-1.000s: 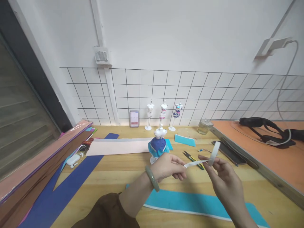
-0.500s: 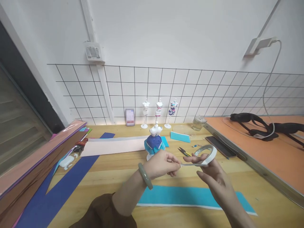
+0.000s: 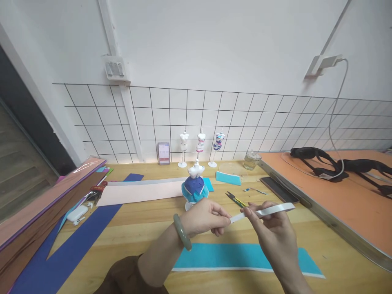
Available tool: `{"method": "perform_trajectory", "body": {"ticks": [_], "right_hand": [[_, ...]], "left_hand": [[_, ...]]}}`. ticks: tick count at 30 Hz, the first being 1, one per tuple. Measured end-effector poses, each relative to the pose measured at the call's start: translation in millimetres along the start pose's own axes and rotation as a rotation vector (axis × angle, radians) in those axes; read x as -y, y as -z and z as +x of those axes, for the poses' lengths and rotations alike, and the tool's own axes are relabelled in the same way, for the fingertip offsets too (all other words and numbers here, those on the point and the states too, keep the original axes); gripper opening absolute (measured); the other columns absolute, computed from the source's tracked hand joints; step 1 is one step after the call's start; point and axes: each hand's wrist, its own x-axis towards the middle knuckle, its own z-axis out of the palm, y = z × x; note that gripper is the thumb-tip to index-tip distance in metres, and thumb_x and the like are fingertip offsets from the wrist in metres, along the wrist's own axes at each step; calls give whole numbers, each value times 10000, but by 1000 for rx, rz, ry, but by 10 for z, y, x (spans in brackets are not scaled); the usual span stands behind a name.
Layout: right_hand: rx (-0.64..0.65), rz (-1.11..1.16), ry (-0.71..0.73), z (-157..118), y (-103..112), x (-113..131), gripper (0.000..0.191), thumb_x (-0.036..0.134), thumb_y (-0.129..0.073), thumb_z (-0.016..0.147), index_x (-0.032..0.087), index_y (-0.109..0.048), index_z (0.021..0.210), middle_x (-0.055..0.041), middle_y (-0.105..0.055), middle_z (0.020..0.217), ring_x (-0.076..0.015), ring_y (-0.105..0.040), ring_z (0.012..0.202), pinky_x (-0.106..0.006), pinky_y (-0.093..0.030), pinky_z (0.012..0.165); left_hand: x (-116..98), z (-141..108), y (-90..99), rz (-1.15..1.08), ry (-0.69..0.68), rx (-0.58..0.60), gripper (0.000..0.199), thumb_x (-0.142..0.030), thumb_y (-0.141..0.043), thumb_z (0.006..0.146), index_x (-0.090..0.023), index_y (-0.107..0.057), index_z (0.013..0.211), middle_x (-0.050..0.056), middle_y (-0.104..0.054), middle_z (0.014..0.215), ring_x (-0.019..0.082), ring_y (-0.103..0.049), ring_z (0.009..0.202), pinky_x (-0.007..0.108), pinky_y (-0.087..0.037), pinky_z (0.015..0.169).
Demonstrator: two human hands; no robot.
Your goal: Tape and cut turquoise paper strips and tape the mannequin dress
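Note:
Between finger and thumb, my left hand [image 3: 204,218] pinches the loose end of a white tape strip. My right hand [image 3: 272,228] is closed around the roll of white tape [image 3: 277,209], its thumb pressing near where the strip comes off. A short length of tape spans the gap between my hands. Beneath them a long turquoise paper strip [image 3: 226,256] with a white lower edge lies on the wooden table. Just behind my left hand stands a small mannequin [image 3: 195,183] in a blue and turquoise paper dress. Scissors [image 3: 235,199] lie behind the tape, partly hidden by my right hand.
Three small mannequins [image 3: 201,143] stand along the wire grid. Pale pink paper [image 3: 141,193] and dark blue paper [image 3: 88,228] lie at left, near an earbud case [image 3: 77,213]. To the right are a phone [image 3: 278,189], a glass jar [image 3: 252,160] and black straps [image 3: 321,161] on an orange surface.
My right hand has turned the tape roll from a visible ring to nearly edge-on, and its thumb has come down on the tape. My left hand keeps its pinch. The view has shifted slightly.

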Motion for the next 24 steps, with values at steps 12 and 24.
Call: {"method": "perform_trajectory", "body": {"ticks": [12, 24], "right_hand": [[-281, -176, 219, 116, -33, 447, 156, 303, -681, 692, 207, -560, 714, -30, -644, 762, -235, -635, 816, -424, -469, 831], [234, 120, 123, 414, -711, 244, 134, 242, -733, 623, 209, -617, 681, -23, -647, 738, -184, -611, 719, -296, -515, 592]], "left_hand": [[-175, -268, 468, 102, -189, -299, 263, -385, -598, 704, -128, -634, 749, 20, -582, 562, 113, -550, 525, 237, -435, 519], [70, 148, 497, 295, -570, -847, 610, -273, -652, 696, -250, -418, 1260, 77, -521, 1207, 226, -452, 1129, 384, -338, 962]]}}
